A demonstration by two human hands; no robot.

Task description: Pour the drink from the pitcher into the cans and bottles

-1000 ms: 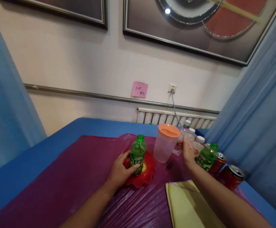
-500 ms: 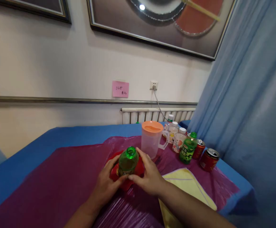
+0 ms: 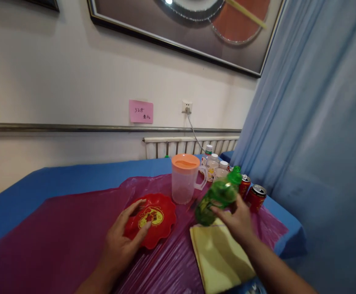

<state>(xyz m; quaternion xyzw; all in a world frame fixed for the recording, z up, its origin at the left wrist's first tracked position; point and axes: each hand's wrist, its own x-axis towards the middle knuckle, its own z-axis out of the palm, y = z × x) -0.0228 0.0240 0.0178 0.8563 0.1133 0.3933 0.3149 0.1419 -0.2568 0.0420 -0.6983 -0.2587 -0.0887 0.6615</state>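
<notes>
My right hand [image 3: 237, 220] is closed around a green plastic bottle [image 3: 213, 202], held tilted above the yellow cloth [image 3: 223, 257]. The bottle is somewhat blurred, and no cap can be made out on it. My left hand [image 3: 124, 237] has its fingers apart at the left edge of a red scalloped plate [image 3: 162, 230] with a yellow printed centre. Nothing is in that hand. Behind the plate stands a clear pitcher [image 3: 182, 185] with an orange lid. A second green bottle [image 3: 235, 175] stands behind the held one and is partly hidden by it.
Small clear bottles with white caps [image 3: 212, 165] stand to the right of the pitcher. Red cans [image 3: 256, 198] are at the right side. A purple plastic sheet [image 3: 83, 228] covers much of the blue table cover [image 3: 74, 173]. A blue curtain [image 3: 303, 143] hangs at the right.
The green bottle has been lifted off the red plate and carried right, tilting, in my right hand. My left hand has let go of it. The view has turned slightly right.
</notes>
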